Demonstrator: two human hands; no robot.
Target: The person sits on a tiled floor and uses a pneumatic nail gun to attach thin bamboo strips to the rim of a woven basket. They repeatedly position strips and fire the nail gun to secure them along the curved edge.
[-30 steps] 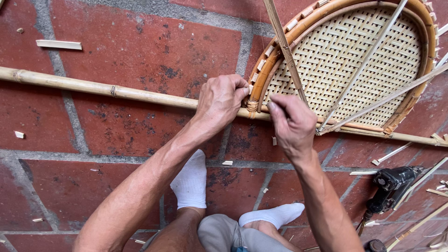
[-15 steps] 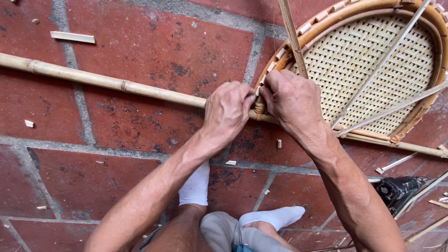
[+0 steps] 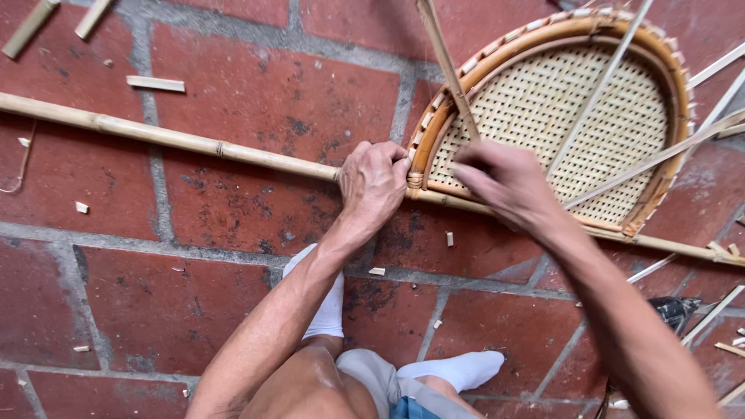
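Left hand (image 3: pixel 374 180) fingers curled, gripping long pale bamboo pole (image 3: pixel 167 138) at lashed corner of half-round woven rattan panel (image 3: pixel 559 116) on red brick floor (image 3: pixel 233 217), right hand (image 3: pixel 503 180) blurred, pinching thin cane strip (image 3: pixel 444 58), grip unclear.

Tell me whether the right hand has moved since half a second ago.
Yes. The right hand moved right, away from the wrapped joint the left hand grips.
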